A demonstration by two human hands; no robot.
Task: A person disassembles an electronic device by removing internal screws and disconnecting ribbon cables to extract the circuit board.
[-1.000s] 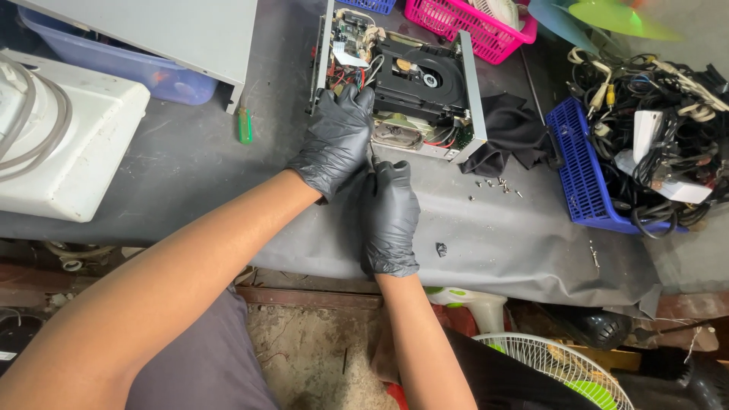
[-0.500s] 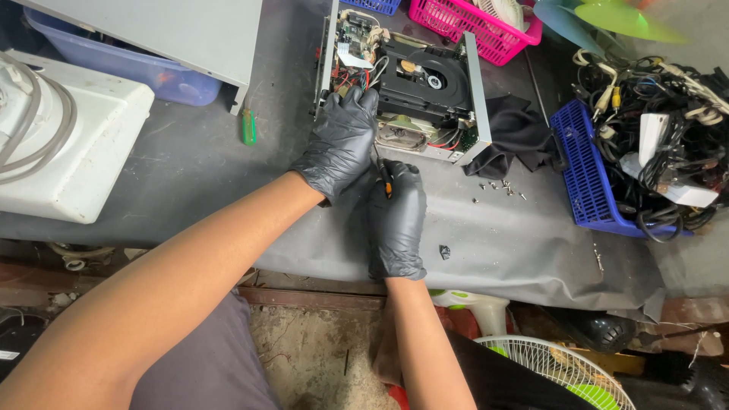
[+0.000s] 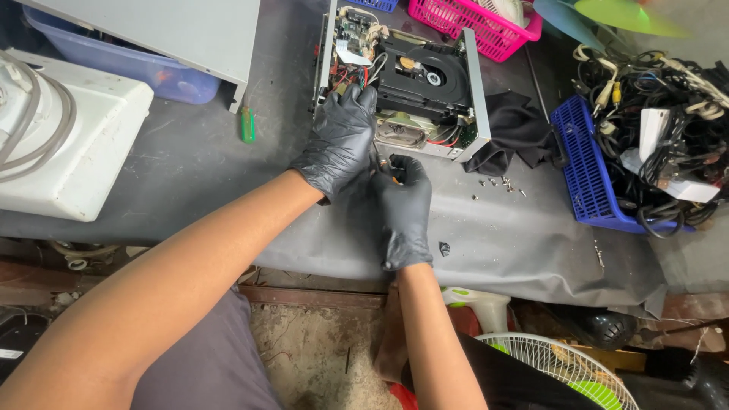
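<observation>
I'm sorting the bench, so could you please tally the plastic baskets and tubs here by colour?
Pink basket: 1
Blue basket: 1, holding tangled cables
Blue basket corner, at the top edge: 1
Translucent blue tub, under the grey panel: 1
Total: 4

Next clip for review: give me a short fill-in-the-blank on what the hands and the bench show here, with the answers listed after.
1. Both hands, the left hand and the right hand, wear gloves of the colour ____.
2. The left hand rests on the opened disc player, whose top cover is ____.
3. The small loose screws lie on the grey table cover just in front of a crumpled ____ cloth.
4. The tangle of cables sits in a ____ basket.

Answers: black; off; black; blue
</observation>
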